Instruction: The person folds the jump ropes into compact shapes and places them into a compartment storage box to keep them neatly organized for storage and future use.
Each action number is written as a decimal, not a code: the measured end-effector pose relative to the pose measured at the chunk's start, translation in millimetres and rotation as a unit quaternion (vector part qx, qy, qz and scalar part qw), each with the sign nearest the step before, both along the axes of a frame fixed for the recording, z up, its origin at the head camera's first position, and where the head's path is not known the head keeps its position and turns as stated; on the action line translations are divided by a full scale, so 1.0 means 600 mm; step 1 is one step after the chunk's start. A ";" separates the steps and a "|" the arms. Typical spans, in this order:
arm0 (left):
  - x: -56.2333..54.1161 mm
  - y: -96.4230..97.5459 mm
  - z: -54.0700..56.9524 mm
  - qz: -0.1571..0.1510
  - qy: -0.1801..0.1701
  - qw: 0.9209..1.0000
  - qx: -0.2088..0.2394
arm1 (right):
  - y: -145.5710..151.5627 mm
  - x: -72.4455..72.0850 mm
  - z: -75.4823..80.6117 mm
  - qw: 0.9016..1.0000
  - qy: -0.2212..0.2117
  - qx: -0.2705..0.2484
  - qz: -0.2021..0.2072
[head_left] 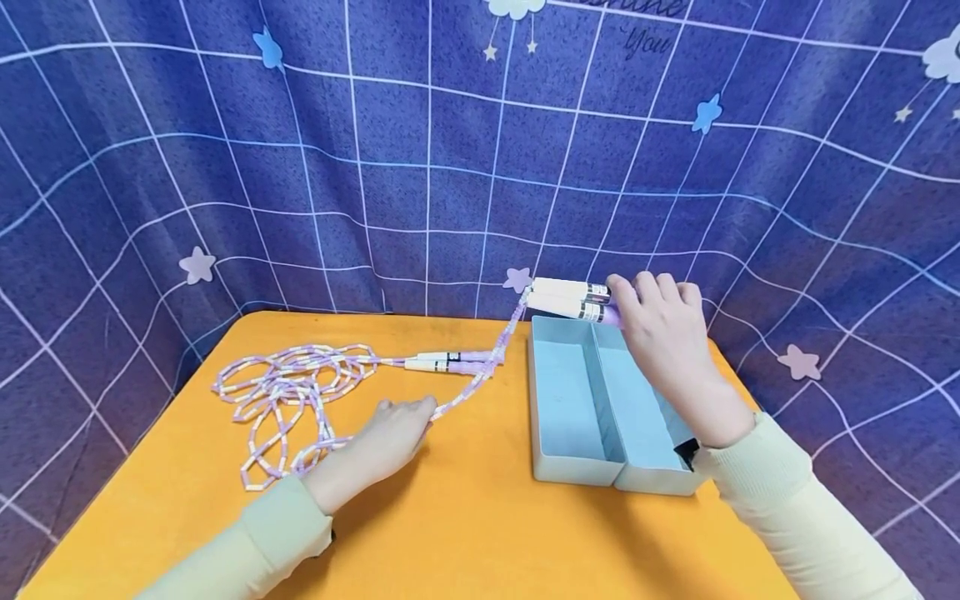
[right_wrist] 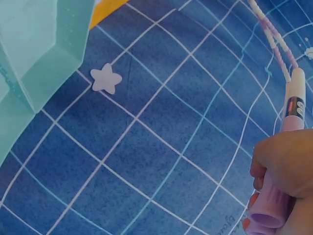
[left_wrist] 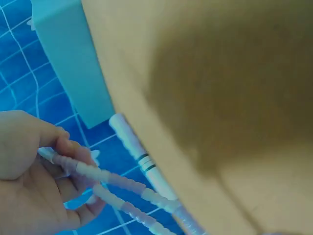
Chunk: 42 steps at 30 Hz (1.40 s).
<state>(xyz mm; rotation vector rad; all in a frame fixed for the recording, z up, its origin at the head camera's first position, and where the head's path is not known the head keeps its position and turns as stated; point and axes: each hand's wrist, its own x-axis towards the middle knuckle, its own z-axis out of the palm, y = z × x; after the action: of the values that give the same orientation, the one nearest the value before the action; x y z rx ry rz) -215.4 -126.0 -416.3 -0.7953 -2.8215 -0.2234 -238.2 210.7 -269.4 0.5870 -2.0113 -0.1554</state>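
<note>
In the head view my right hand (head_left: 663,329) grips the two purple-and-white handles (head_left: 566,298) of a beaded jump rope, raised over the back of a light-blue box (head_left: 538,417). The right wrist view shows fingers wrapped round the purple grips (right_wrist: 274,205). From the handles, doubled purple-and-white beaded cord (head_left: 508,332) slants down to my left hand (head_left: 390,437), low over the table. In the left wrist view, thumb and fingers pinch the two strands (left_wrist: 124,183). Beyond the left hand, a second pair of handles (head_left: 442,363) lies on the table.
Loops of beaded cord (head_left: 288,379) lie in a loose heap on the left of the orange table (head_left: 465,533). The box has a divider (head_left: 603,392) along its length. A blue grid-patterned curtain (head_left: 420,192) hangs close behind the table and at both sides.
</note>
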 end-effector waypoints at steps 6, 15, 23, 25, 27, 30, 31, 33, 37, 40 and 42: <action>0.006 -0.002 0.034 -0.043 0.074 0.996 -0.015 | 0.001 0.001 -0.008 1.000 -0.013 0.017 -0.009; 0.024 0.007 0.119 -0.125 0.167 0.977 -0.034 | -0.013 0.001 -0.028 0.998 -0.011 0.065 -0.009; 0.029 0.030 0.190 -0.156 0.175 0.971 -0.046 | -0.031 0.004 -0.044 0.995 -0.012 0.096 0.013; 0.030 0.037 0.207 -0.158 0.172 0.971 -0.048 | -0.035 0.007 -0.047 0.994 -0.019 0.109 0.016; 0.030 0.044 0.224 -0.161 0.178 0.970 -0.048 | -0.039 0.010 -0.050 0.992 -0.025 0.121 0.020; 0.026 0.055 0.244 -0.166 0.193 0.966 -0.050 | -0.042 0.012 -0.053 0.989 -0.031 0.140 0.029; 0.024 0.058 0.249 -0.168 0.202 0.964 -0.050 | -0.044 0.013 -0.055 0.989 -0.036 0.143 0.032; 0.018 0.063 0.256 -0.170 0.220 0.959 -0.053 | -0.047 0.015 -0.057 0.987 -0.042 0.148 0.036; 0.003 0.074 0.266 -0.172 0.247 0.953 -0.040 | -0.055 0.019 -0.058 0.987 -0.029 0.149 0.056; -0.010 0.081 0.270 -0.172 0.255 0.951 -0.026 | -0.061 0.023 -0.057 0.986 0.000 0.145 0.081; -0.020 0.085 0.272 -0.169 0.255 0.952 -0.018 | -0.065 0.025 -0.055 0.985 0.016 0.145 0.092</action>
<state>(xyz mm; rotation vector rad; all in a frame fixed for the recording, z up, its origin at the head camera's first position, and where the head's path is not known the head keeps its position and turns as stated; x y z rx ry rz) -227.2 -75.0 -253.1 -1.1520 -2.2036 -0.0095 -223.0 171.5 -302.3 0.9438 -1.9056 -0.3470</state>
